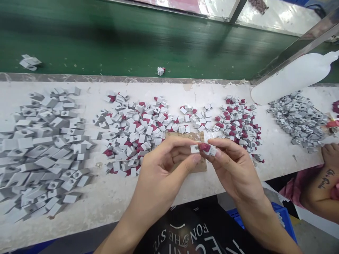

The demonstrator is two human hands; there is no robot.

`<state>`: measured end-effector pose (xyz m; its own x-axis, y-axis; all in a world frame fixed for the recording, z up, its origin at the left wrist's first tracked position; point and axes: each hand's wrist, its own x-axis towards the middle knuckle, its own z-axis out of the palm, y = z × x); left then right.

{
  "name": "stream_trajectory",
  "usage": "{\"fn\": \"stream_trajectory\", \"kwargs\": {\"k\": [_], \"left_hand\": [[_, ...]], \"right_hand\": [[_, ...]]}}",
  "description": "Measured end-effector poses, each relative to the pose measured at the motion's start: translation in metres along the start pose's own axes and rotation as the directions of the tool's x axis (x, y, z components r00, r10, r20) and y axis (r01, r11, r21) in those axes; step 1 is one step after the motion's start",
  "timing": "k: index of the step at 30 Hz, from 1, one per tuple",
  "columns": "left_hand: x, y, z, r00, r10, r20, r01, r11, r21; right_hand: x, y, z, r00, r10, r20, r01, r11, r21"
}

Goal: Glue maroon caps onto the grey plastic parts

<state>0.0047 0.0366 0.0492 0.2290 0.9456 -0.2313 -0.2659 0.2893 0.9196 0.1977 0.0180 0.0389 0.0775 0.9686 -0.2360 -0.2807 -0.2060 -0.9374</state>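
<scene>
Between the thumb and fingers of my left hand (161,173) is a small light-grey plastic block (194,149) with a hole in it. My right hand (235,169) pinches a small grey and dark-red piece (207,148), its red part facing the grey block. The two parts are very close; whether they touch I cannot tell. Under my fingers lies a piece of brown cardboard (200,167), partly hidden by both hands. Just beyond my left hand spreads a pile of grey blocks with dark-red parts (140,127).
Larger grey blocks (45,151) cover the left of the white table (111,201). To the right are another grey-and-red pile (238,120), a grey pile (299,120) and a white bottle (291,77). A green belt (106,42) runs behind; another person's arm (321,187) rests at right.
</scene>
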Motion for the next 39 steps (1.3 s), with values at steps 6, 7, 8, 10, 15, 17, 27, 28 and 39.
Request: {"fn": "stream_trajectory", "kwargs": {"k": [6,7,8,10,15,17,27,28,39], "left_hand": [[-0.002,-0.005,-0.005,0.998,0.061,0.027,-0.062,0.997,0.038],[-0.001,-0.005,-0.007,0.997,0.067,0.023,-0.068,0.996,0.052],[-0.001,-0.005,-0.009,0.998,0.067,0.023,-0.068,0.996,0.064],[0.001,-0.001,-0.016,0.998,0.053,0.040,-0.057,0.994,0.090],[0.013,0.028,-0.049,0.996,0.056,0.075,-0.075,0.956,0.282],[0.024,0.043,-0.068,0.995,0.092,0.040,-0.100,0.919,0.382],[0.172,0.073,-0.136,0.815,0.501,-0.292,-0.119,0.636,0.762],[0.186,0.071,-0.137,0.810,0.513,-0.284,-0.127,0.627,0.769],[0.218,0.060,-0.094,0.816,0.576,0.049,-0.393,0.491,0.777]], "right_hand": [[-0.001,-0.001,-0.004,0.994,-0.064,0.089,0.078,0.984,-0.163],[0.000,-0.002,-0.003,0.992,-0.072,0.101,0.090,0.978,-0.187],[0.001,-0.003,-0.002,0.991,-0.076,0.114,0.099,0.973,-0.209],[0.004,-0.007,0.003,0.986,-0.069,0.155,0.106,0.964,-0.246],[0.043,-0.031,0.023,0.919,0.041,0.393,0.109,0.930,-0.351],[0.081,-0.040,0.038,0.876,0.043,0.480,0.215,0.857,-0.469],[0.300,-0.008,0.175,0.871,-0.066,0.487,0.457,0.474,-0.753],[0.305,-0.007,0.177,0.877,-0.069,0.476,0.445,0.492,-0.748],[0.243,-0.042,0.054,0.969,-0.028,0.247,0.143,0.876,-0.461]]}}
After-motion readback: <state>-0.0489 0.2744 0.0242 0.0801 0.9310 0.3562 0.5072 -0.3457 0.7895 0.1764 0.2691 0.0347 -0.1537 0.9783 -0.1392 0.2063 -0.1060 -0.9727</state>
